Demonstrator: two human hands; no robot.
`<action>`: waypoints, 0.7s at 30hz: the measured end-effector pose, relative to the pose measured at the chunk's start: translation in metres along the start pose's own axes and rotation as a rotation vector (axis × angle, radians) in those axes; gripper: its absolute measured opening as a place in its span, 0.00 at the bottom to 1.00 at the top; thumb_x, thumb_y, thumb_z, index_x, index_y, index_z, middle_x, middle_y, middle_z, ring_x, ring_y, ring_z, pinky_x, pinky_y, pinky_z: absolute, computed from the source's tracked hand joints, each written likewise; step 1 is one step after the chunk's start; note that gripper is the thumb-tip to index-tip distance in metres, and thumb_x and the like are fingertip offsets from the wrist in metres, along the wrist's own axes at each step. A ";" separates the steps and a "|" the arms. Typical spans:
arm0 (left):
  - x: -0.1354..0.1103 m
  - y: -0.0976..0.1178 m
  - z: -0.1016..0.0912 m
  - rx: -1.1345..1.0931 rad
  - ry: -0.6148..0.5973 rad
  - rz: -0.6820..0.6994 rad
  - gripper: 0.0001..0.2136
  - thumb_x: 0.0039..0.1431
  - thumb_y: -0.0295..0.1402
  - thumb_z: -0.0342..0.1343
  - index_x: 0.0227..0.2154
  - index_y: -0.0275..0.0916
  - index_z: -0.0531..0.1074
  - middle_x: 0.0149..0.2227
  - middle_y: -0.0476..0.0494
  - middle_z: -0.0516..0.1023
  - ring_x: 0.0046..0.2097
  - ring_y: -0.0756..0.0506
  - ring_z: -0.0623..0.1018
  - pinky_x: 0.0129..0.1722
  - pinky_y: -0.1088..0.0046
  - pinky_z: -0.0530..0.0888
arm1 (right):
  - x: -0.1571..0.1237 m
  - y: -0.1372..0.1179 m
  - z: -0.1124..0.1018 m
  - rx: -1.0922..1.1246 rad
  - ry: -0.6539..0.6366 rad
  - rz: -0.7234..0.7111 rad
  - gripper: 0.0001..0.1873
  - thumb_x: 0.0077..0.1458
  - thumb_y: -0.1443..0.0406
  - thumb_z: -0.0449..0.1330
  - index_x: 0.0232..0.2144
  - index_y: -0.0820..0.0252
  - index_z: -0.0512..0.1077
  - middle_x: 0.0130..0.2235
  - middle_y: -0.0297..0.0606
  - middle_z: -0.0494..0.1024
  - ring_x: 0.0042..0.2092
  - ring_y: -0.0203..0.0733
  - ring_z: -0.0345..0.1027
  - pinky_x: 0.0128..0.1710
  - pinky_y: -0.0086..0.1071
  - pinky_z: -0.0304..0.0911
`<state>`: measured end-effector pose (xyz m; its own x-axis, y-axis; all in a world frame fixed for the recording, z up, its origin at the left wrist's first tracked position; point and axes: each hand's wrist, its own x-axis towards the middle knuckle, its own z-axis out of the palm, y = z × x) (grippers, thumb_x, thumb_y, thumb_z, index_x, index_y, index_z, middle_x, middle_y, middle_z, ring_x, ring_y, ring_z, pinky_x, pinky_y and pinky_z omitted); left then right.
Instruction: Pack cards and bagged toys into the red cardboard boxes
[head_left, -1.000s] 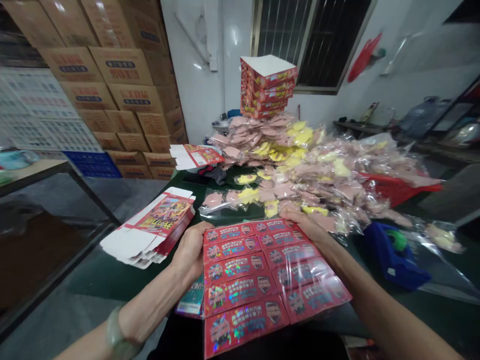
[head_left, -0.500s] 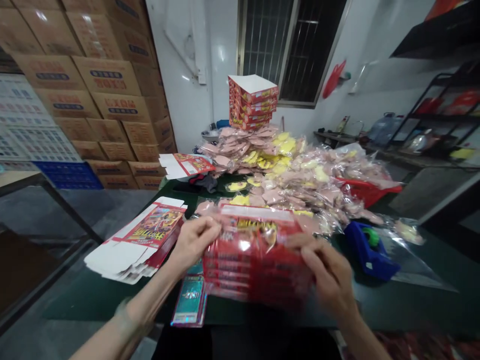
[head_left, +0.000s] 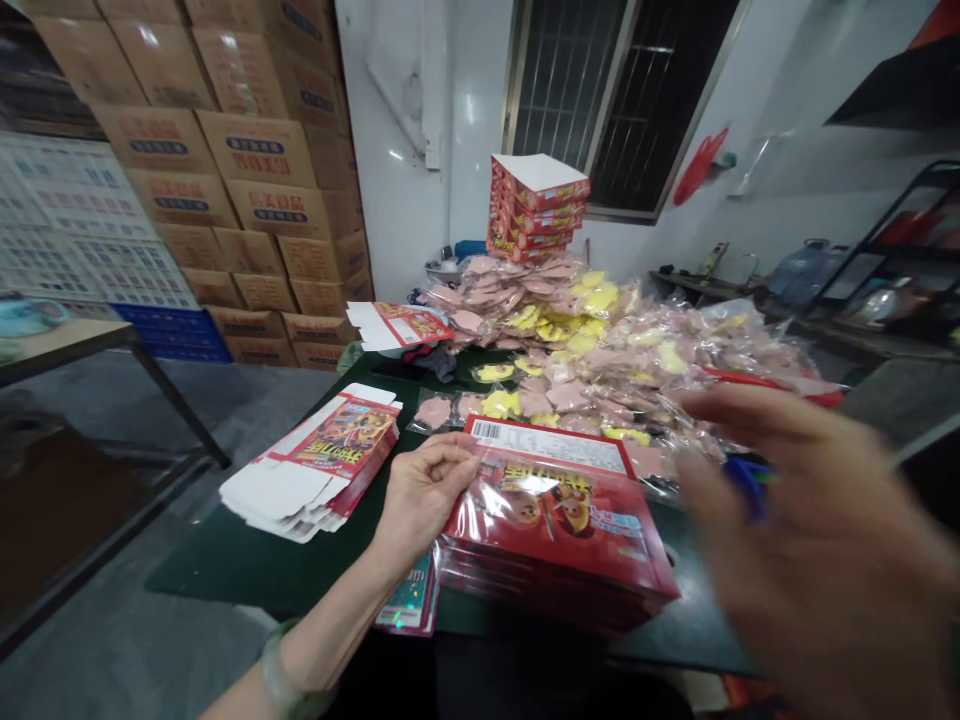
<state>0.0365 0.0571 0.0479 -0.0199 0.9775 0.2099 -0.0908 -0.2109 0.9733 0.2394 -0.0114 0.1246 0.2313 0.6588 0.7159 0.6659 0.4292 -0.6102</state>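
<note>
One left hand point(head_left: 424, 490) pinches one red bundle point(head_left: 559, 525); right hand point(head_left: 810, 545) hovers splayed.

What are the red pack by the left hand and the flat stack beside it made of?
The red pack: seemingly printed card under clear glossy plastic film; glare streaks and wrinkles cross its picture where the left hand pinches it. The flat stack: likely thin cardboard, white inside, printed red outside; stiff cut flaps, little shine.
</note>
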 end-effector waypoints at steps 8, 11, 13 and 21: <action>0.008 -0.005 0.000 -0.122 0.028 -0.046 0.06 0.45 0.35 0.64 0.24 0.38 0.75 0.36 0.46 0.77 0.25 0.52 0.74 0.28 0.75 0.71 | 0.026 0.021 0.108 0.223 -0.983 0.144 0.04 0.46 0.65 0.59 0.22 0.58 0.70 0.20 0.32 0.70 0.21 0.34 0.61 0.22 0.29 0.55; 0.012 -0.003 0.000 -0.132 0.011 -0.052 0.06 0.46 0.34 0.63 0.23 0.37 0.74 0.27 0.48 0.77 0.24 0.52 0.74 0.28 0.75 0.71 | 0.020 0.033 0.111 0.323 -0.954 0.144 0.08 0.49 0.64 0.58 0.20 0.59 0.68 0.18 0.30 0.68 0.19 0.32 0.58 0.20 0.27 0.51; 0.011 0.003 -0.004 -0.135 0.036 -0.039 0.06 0.48 0.34 0.62 0.25 0.37 0.74 0.25 0.50 0.76 0.26 0.52 0.75 0.31 0.77 0.71 | 0.010 0.036 0.109 0.276 -0.834 -0.019 0.08 0.51 0.66 0.57 0.21 0.59 0.68 0.21 0.31 0.70 0.22 0.32 0.60 0.23 0.27 0.53; -0.018 0.042 -0.035 -0.142 -0.108 -0.433 0.14 0.53 0.41 0.56 0.24 0.33 0.71 0.15 0.49 0.71 0.12 0.55 0.67 0.11 0.83 0.59 | -0.019 0.034 0.095 -0.124 -0.439 -0.684 0.14 0.60 0.72 0.48 0.27 0.62 0.71 0.26 0.36 0.69 0.27 0.34 0.60 0.26 0.29 0.52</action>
<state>-0.0017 0.0302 0.0818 0.1525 0.9685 -0.1966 -0.2035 0.2255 0.9528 0.1903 0.0495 0.0582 -0.5352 0.4693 0.7024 0.6388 0.7689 -0.0271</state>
